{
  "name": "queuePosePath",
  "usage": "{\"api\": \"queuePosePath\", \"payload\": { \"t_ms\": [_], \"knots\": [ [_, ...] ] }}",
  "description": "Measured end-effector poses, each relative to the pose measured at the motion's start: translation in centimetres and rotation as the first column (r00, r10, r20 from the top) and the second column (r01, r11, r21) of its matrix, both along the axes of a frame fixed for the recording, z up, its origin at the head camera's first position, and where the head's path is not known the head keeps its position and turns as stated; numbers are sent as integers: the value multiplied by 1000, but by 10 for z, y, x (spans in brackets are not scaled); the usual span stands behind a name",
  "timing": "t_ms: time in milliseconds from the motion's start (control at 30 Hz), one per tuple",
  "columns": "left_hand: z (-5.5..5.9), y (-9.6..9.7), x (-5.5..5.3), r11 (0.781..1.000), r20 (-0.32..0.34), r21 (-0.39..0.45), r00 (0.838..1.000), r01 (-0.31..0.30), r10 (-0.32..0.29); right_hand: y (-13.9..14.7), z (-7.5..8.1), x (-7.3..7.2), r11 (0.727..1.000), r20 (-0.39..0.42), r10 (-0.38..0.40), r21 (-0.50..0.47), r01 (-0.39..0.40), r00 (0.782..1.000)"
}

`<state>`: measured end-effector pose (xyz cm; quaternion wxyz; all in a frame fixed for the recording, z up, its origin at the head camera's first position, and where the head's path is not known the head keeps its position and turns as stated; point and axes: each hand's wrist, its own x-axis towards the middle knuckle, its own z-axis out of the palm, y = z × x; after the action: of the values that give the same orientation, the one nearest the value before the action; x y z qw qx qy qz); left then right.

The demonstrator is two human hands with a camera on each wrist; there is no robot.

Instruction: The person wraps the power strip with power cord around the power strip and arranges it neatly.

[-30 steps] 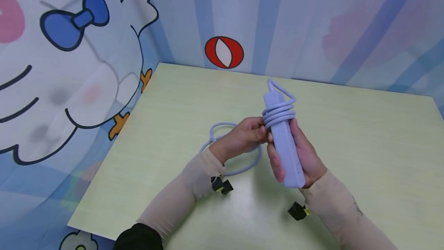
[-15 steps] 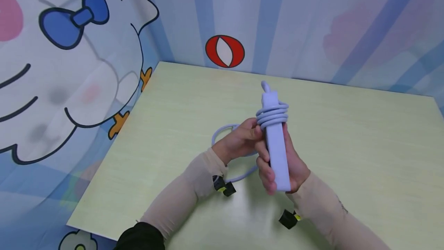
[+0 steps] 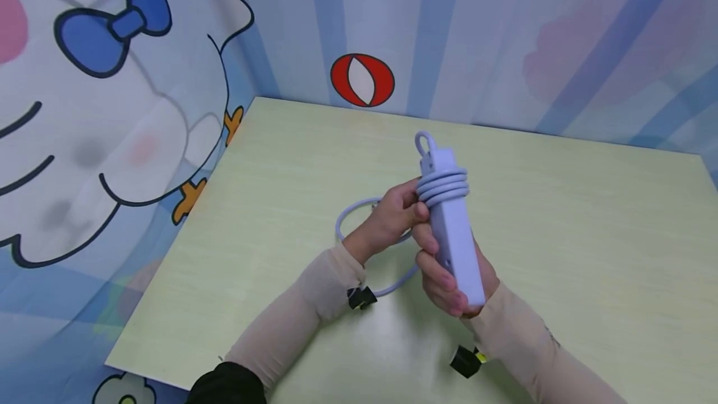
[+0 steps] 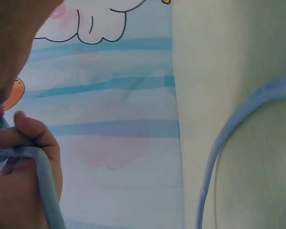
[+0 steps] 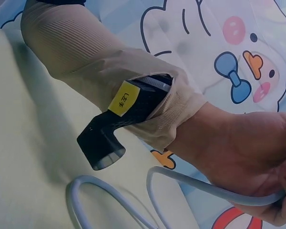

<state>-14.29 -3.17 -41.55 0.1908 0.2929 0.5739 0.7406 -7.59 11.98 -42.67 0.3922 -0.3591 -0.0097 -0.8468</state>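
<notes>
Above counter, short of far edge | left hand pinches cord, right hand grips power strip | wind snugly

The power strip is a long, slim, pale lavender box, held in the right hand above the bench. It stands steeply tilted, its far end leaning left in the head view, with a broad plain face toward the head camera and small dark marks on the narrower left side. The matching lavender cord arches from the far end in a small loop and wraps closely around the upper part in several stacked turns. Its free length passes through the left hand and curves below in a wide, loose loop.
</notes>
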Motion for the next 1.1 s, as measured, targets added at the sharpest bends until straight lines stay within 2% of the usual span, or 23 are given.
{"api": "queuePosePath", "payload": {
  "t_ms": [67,167,233,267,300,333,400,500,567,600,633,667,700,733,767,800,833,867,900,933,1000,1067,1100],
  "knots": [
    [1,0,2,998,4,52,999,37,-38,0,0,2,1000,9,-6,11,6,1000],
    [1,2,4,983,48,163,995,84,-93,2,-2,3,998,22,-31,59,29,999],
    [0,4,5,976,81,210,994,59,-77,6,0,4,984,21,-71,165,66,997],
    [0,4,5,974,89,224,994,36,-57,9,2,5,965,15,-112,238,106,994],
    [-1,5,5,973,94,229,995,12,-34,13,6,6,931,-3,-164,329,156,986],
    [-1,5,5,973,92,229,996,-8,-14,17,11,6,879,-37,-226,423,220,973],
    [1,5,5,977,93,209,995,-42,23,28,22,7,736,-117,-326,591,330,938],
    [6,1,6,983,72,161,995,-82,71,44,36,7,504,-258,-428,727,466,866],
    [11,-1,6,984,64,126,991,-126,119,49,43,10,312,-374,-466,779,544,802],
    [12,-2,6,983,53,110,988,-149,144,49,46,12,202,-450,-472,782,589,758],
    [12,-3,6,981,42,92,985,-170,167,48,48,14,52,-555,-454,764,643,697],
    [13,-2,7,978,33,78,981,-194,192,45,51,18,-121,-665,-413,717,686,622],
    [13,-1,7,975,21,61,977,-213,212,41,52,21,-288,-767,-344,635,717,541],
    [13,0,8,972,12,48,973,-229,229,36,53,24,-437,-848,-264,530,727,460],
    [13,1,8,970,2,35,970,-241,241,31,53,26,-556,-910,-175,407,725,376],
    [13,2,9,967,-6,25,968,-252,252,27,51,27,-643,-949,-81,283,712,304],
    [13,3,10,965,-13,16,965,-260,260,23,50,27,-706,-969,4,171,687,246],
    [13,3,10,963,-19,6,963,-268,268,19,48,28,-745,-978,63,87,661,200],
    [13,3,11,962,-21,-5,962,-273,273,16,46,27,-766,-981,103,28,642,166],
    [14,3,12,960,-23,-18,960,-280,280,14,45,26,-778,-981,128,-7,628,147],
    [15,4,13,955,-27,-57,956,-292,291,12,42,25,-784,-981,152,-44,620,123],
    [17,2,12,949,-31,-102,955,-297,295,12,42,24,-779,-982,136,-26,626,128],
    [18,1,12,948,-35,-124,956,-295,293,13,42,23,-774,-983,122,-6,633,139]
  ]
}}
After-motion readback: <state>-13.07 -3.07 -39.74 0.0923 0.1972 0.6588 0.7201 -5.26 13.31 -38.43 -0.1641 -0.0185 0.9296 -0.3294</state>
